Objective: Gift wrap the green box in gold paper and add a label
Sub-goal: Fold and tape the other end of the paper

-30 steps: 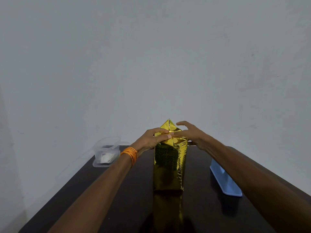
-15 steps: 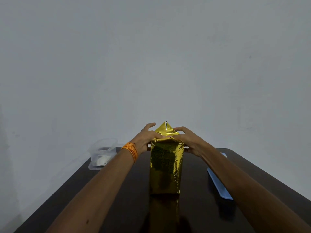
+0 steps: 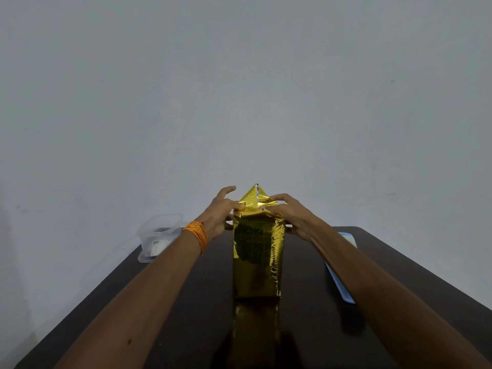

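Note:
A tall box wrapped in shiny gold paper (image 3: 257, 257) stands upright in the middle of the dark table (image 3: 186, 302). The green box itself is fully hidden under the paper. At its top end a triangular gold flap (image 3: 254, 198) sticks up. My left hand (image 3: 221, 218) presses the left side of the top, thumb on the folded paper and fingers spread behind. My right hand (image 3: 288, 213) presses the right side of the top, fingertips on the fold. No label is visible on the box.
A clear plastic container (image 3: 159, 234) with something white inside stands at the table's far left corner. A light blue flat tray (image 3: 340, 272) lies along the right side, partly behind my right forearm. A plain grey wall stands close behind the table.
My thumbs moved off the top centre and my hands now hold the upper sides of the box. The camera tilted, so the box looks nearer and more central.

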{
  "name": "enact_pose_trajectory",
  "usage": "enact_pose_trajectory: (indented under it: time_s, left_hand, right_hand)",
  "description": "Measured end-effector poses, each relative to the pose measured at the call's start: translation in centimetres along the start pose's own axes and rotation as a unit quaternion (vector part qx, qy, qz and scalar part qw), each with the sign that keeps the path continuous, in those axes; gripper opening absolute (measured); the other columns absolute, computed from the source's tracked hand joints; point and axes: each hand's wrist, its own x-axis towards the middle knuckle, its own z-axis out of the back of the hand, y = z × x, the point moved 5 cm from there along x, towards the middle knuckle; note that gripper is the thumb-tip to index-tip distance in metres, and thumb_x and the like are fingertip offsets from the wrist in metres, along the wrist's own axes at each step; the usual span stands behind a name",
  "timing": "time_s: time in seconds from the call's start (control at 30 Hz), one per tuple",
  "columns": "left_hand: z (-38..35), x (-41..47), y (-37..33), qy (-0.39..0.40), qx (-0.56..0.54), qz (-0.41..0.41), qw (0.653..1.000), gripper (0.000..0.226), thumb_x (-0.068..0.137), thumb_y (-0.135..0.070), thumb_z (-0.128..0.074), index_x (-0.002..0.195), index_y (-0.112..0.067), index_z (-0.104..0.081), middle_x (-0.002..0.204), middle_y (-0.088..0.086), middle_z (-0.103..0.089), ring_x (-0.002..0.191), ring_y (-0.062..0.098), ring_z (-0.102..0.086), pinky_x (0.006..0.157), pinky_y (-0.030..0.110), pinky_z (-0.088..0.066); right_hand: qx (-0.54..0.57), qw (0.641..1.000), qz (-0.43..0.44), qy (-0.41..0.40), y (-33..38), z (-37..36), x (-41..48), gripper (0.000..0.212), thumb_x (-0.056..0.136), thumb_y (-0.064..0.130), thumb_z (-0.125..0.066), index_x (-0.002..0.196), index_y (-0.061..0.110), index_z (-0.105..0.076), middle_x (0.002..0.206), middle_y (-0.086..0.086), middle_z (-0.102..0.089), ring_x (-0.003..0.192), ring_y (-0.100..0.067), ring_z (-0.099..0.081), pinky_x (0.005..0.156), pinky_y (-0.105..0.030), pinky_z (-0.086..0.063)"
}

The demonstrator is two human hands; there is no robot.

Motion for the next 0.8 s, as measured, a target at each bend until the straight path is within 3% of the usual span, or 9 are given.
enact_pose_trajectory:
  time_s: [0.1,0.2,0.27,0.33,0.43,0.53,0.7,0.8]
  left_hand:
    - [1.1,-0.6,0.7,-0.023,-0.021,-0.016,0.999,0.055,0.092,-0.005,-0.058,0.139,-0.029,-0.042,0.121,0.013,-0.057,0.1,0.028,-0.062,0.081,0.041,-0.054]
    - [1.6,-1.0,0.3,-0.068,-0.023,-0.053,0.996,0.048,0.094,-0.009,-0.057,0.137,-0.025,-0.045,0.134,0.015,-0.053,0.115,0.03,-0.058,0.088,0.038,-0.054]
    - [1.6,-1.5,-0.6,-0.095,-0.003,-0.082,0.992,0.045,0.094,-0.012,-0.059,0.136,-0.022,-0.047,0.136,0.013,-0.052,0.12,0.03,-0.055,0.098,0.041,-0.051]
    - [1.4,-2.0,-2.1,-0.138,0.037,-0.116,0.983,0.042,0.092,-0.014,-0.061,0.132,-0.021,-0.052,0.135,0.01,-0.053,0.122,0.028,-0.053,0.103,0.044,-0.048]
    - [0.1,-3.1,-4.6,-0.172,0.091,-0.179,0.964,0.034,0.091,-0.014,-0.061,0.125,-0.018,-0.058,0.118,0.0,-0.057,0.111,0.018,-0.054,0.089,0.028,-0.048]
    - [-2.1,-4.2,-6.6,-0.173,0.125,-0.243,0.946,0.025,0.092,-0.011,-0.059,0.117,-0.014,-0.063,0.11,-0.002,-0.063,0.099,0.011,-0.057,0.07,0.013,-0.041]
    - [-7.7,-5.0,-8.1,-0.136,0.183,-0.301,0.926,0.02,0.089,-0.007,-0.061,0.106,-0.012,-0.07,0.105,-0.001,-0.07,0.1,0.012,-0.064,0.088,0.023,-0.052]
    - [-11.4,-5.3,-8.1,-0.114,0.206,-0.324,0.916,0.019,0.087,-0.007,-0.061,0.102,-0.011,-0.072,0.101,0.0,-0.072,0.096,0.012,-0.065,0.088,0.026,-0.054]
  right_hand:
    - [0.003,1.0,0.002,-0.002,0.3,-0.1,-0.3,0.045,0.081,0.023,-0.08,0.122,0.023,-0.059,0.104,-0.005,-0.068,0.089,-0.015,-0.062,0.068,-0.029,-0.046]
    - [0.0,1.0,0.002,-0.009,0.4,0.1,-0.4,0.047,0.078,0.027,-0.083,0.119,0.025,-0.059,0.114,-0.006,-0.067,0.101,-0.02,-0.063,0.072,-0.031,-0.046]
    - [-0.007,1.0,0.005,-0.014,0.5,0.2,-0.4,0.048,0.076,0.035,-0.084,0.116,0.027,-0.059,0.12,-0.008,-0.065,0.114,-0.026,-0.061,0.077,-0.034,-0.046]
    - [-0.012,1.0,0.008,-0.01,0.7,0.2,-0.7,0.053,0.076,0.049,-0.08,0.118,0.025,-0.058,0.121,-0.008,-0.063,0.114,-0.028,-0.061,0.077,-0.035,-0.048]
    - [0.002,1.0,0.009,-0.01,1.5,0.7,-1.3,0.061,0.081,0.06,-0.07,0.122,0.017,-0.056,0.117,-0.009,-0.063,0.094,-0.023,-0.064,0.072,-0.032,-0.053]
    - [-0.006,0.998,0.026,-0.065,1.9,2.7,-1.8,0.052,0.089,0.048,-0.068,0.125,0.015,-0.052,0.12,-0.011,-0.056,0.087,-0.018,-0.058,0.069,-0.028,-0.054]
    - [-0.021,0.992,0.025,-0.119,1.1,6.9,-3.6,0.022,0.094,0.024,-0.064,0.111,0.011,-0.057,0.11,-0.013,-0.061,0.079,-0.019,-0.056,0.067,-0.028,-0.051]
    - [-0.046,0.987,0.016,-0.151,0.3,9.9,-4.8,0.014,0.095,0.019,-0.06,0.104,0.01,-0.062,0.101,-0.011,-0.064,0.075,-0.019,-0.058,0.068,-0.028,-0.051]
